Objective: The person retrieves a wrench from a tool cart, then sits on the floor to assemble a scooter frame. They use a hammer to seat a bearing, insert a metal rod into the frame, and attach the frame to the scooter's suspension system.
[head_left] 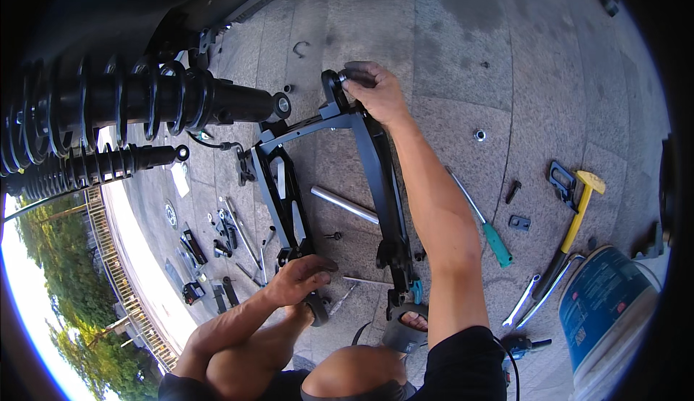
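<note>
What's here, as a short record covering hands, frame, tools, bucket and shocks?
Right hand: at a silver part on the far tip of the frame
Left hand: by the frame's near left end; contact unclear
Frame: black, silver rod between its sides
Tools at right: hammer, screwdriver, wrench
Bucket: lower right, largely blue
Shocks: two, black, at left

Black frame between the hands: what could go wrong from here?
If the black frame shifts, the right hand could get its fingers nipped at the upper end. The large shock absorber's eye appears close to the frame and might get knocked, though true clearance is hard to judge. The loose metal ring and black bolt could roll or be kicked away.
</note>
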The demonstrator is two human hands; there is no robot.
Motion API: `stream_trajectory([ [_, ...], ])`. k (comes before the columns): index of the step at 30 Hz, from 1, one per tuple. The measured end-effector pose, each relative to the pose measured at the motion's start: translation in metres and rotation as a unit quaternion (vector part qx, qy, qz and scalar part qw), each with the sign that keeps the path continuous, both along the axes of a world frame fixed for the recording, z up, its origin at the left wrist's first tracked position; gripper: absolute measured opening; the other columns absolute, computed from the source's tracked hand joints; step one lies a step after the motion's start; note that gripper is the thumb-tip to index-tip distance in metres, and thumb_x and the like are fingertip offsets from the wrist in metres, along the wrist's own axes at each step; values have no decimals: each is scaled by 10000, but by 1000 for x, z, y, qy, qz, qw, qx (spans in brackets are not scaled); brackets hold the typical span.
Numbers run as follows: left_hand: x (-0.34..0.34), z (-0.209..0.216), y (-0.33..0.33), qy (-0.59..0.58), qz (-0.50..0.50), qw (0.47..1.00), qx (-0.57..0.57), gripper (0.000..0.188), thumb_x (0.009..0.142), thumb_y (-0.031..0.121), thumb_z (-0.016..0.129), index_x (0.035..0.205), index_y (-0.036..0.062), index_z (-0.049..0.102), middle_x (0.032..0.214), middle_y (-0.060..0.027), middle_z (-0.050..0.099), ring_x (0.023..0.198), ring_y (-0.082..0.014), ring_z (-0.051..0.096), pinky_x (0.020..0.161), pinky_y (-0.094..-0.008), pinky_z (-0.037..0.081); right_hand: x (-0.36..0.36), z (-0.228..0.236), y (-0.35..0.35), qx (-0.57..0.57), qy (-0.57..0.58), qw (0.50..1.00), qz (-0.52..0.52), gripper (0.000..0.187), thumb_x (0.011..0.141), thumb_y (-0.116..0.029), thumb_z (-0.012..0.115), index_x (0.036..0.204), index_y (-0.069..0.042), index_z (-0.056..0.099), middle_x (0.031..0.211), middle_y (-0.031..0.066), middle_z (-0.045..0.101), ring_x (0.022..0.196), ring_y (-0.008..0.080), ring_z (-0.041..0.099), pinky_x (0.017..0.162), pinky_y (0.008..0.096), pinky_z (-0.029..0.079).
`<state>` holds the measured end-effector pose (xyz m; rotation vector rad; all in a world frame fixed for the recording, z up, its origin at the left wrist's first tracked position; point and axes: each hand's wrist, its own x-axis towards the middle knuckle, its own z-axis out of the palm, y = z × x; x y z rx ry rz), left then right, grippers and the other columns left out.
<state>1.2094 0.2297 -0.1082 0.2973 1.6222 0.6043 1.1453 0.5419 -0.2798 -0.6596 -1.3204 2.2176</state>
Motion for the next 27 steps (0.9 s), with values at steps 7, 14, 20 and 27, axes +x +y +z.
stream_trajectory([
  [7,-21,6,7,77,52,995,46,294,943,166,586,1168,-23,557,1036,-85,647,938,-118,601,840,-278,491,11,14,7,2,-2,1000,-10,340,841,-23,668,1172,20,602,1042,97,669,927,142,637,832,262,515],
  [14,-92,-19,47,203,121,959,159,259,941,135,581,1155,-11,559,959,-69,647,854,-110,601,793,-265,488,25,25,13,-2,-49,999,14,331,864,-25,656,1183,33,591,1032,96,651,903,132,622,820,263,520],
  [20,-154,-58,136,438,103,877,167,301,935,149,568,1181,-23,581,1053,-101,656,943,-148,608,856,-284,470,33,5,19,33,-92,994,-54,324,866,-67,643,1163,51,589,1028,100,655,854,137,628,777,294,529],
  [27,-151,-92,176,489,196,817,234,271,934,126,541,1151,-26,600,1046,-104,656,954,-148,586,867,-280,448,70,-21,23,343,-175,904,-185,337,806,-53,639,1140,-41,594,1027,151,633,898,295,652,772,360,538],
])
